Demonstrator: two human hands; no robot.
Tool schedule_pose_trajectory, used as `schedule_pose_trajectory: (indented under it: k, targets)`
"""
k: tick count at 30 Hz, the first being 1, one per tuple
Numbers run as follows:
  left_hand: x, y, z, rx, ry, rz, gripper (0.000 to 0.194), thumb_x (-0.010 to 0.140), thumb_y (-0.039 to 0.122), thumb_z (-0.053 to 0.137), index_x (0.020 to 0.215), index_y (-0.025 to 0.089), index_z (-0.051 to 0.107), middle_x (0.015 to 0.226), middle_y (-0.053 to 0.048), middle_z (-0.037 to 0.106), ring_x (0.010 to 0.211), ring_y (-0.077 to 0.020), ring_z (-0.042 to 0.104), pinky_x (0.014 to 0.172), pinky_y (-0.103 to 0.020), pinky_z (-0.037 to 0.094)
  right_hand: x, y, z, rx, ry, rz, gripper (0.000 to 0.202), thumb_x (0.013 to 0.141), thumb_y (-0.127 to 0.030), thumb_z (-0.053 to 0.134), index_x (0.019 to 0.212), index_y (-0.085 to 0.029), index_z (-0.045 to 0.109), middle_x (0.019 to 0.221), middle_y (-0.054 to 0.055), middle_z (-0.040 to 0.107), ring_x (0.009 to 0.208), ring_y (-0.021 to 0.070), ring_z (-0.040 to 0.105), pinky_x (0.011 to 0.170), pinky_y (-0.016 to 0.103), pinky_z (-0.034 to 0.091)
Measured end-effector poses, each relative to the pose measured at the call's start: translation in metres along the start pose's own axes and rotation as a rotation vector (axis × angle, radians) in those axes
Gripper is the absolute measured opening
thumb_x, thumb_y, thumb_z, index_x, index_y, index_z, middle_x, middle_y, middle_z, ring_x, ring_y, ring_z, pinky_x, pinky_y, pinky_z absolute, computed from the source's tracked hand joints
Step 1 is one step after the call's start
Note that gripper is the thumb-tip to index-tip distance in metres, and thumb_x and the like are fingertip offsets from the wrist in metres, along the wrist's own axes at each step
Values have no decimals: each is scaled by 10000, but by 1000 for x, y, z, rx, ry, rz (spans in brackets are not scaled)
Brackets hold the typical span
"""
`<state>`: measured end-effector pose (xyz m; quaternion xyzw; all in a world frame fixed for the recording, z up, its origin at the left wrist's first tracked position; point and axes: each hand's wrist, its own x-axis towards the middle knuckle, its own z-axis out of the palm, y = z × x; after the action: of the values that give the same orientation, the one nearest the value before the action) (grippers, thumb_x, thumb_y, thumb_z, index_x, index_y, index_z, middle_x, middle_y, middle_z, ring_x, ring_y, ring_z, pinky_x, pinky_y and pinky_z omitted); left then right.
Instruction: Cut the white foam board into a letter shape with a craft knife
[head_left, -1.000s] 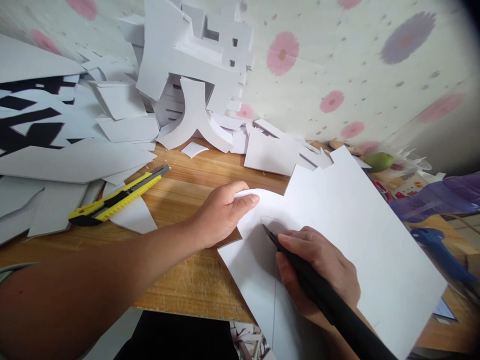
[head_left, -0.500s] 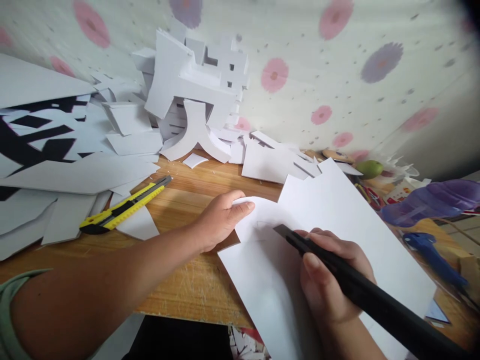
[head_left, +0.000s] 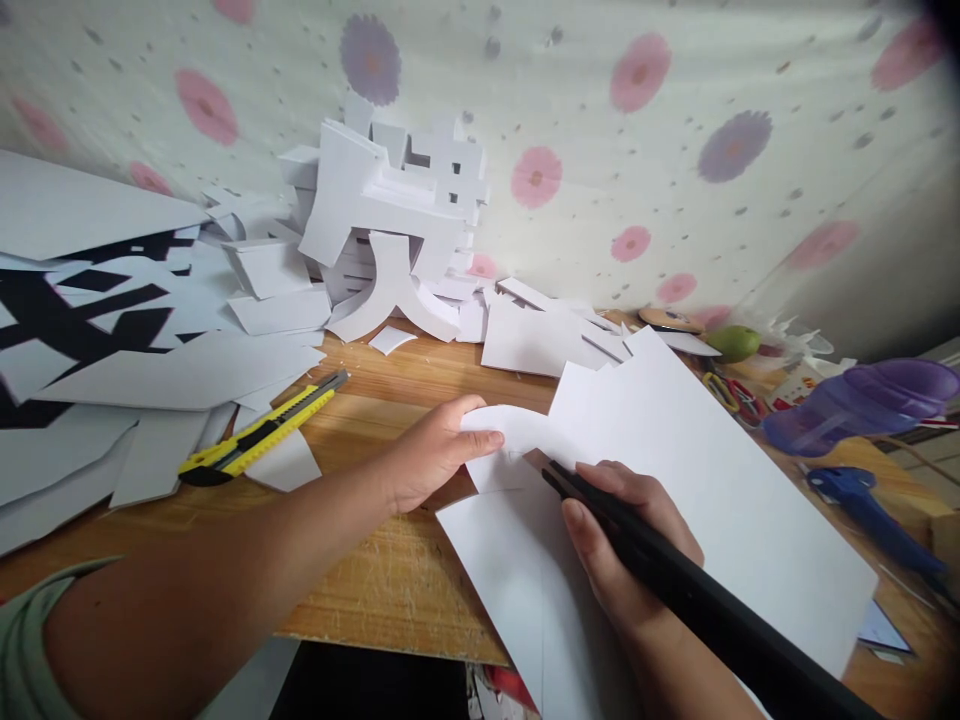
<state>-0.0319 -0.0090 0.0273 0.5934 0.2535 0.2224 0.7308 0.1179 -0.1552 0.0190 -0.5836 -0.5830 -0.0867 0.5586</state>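
Note:
A large white foam board (head_left: 697, 480) with a notched, curved left edge lies across the front of the table. My left hand (head_left: 442, 445) grips the curved tab of the board, thumb on top and fingers beneath. In my right hand (head_left: 637, 530) is a black utility knife (head_left: 675, 580), held like a pen. Its blade tip is at the board's surface, just right of my left thumb, close to faint pencil lines. A yellow utility knife (head_left: 262, 430) lies on the table to the left, its tip toward the back.
White cut-out pieces (head_left: 180, 370) pile up at the left. Behind stands an assembled white board model (head_left: 397, 200). At the right are scissors (head_left: 739, 400), a purple bottle (head_left: 855, 410), a blue glue gun (head_left: 870, 510) and a green fruit (head_left: 735, 343).
My right hand has moved the black utility knife slightly left, bringing its blade to the pencil lines near my left thumb. The camera has tilted up a little. My left hand keeps its grip.

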Motion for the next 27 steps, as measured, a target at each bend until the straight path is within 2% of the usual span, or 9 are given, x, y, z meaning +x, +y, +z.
schedule_pose_trajectory:
  k: [5,11,15,18,23,27]
  targets:
    - [1,0,0,-74,-46,-2,252,820,348,706,964,182,584,947,-35,683,842,-192,632,764,-318,472,1,-3,5,-101,-27,-55,204,808,-232,667,1003,-255,613,702,-46,686,557,131,661,504,213,515]
    - [-1,5,0,10,-40,19,278,812,393,708,914,180,560,851,3,643,778,-164,598,687,-270,440,3,-3,3,-161,-88,-108,216,817,-229,657,1020,-262,589,704,-46,692,577,142,681,497,215,522]
    - [-2,7,0,62,-33,28,246,829,395,674,908,194,555,847,9,653,791,-180,611,694,-276,443,3,-2,1,-163,-112,-111,224,828,-233,655,1037,-266,582,706,-39,690,574,152,679,491,231,525]
    - [-2,7,0,139,9,43,260,825,419,661,937,205,563,848,7,663,789,-195,621,695,-289,452,2,-3,2,-175,-133,-104,226,834,-229,650,1046,-270,584,700,-36,678,575,156,673,484,242,520]
    - [-1,6,2,297,112,29,270,832,477,604,877,211,587,702,5,644,663,-206,614,583,-293,449,2,-8,4,-181,-138,-103,229,833,-201,647,1046,-265,592,745,-26,681,607,156,666,501,252,509]
    - [-1,6,3,319,161,48,279,810,484,619,877,213,619,712,-10,654,695,-227,627,589,-305,464,2,-7,4,-166,-187,-120,248,828,-167,643,1057,-247,590,802,-8,688,631,155,652,522,262,506]
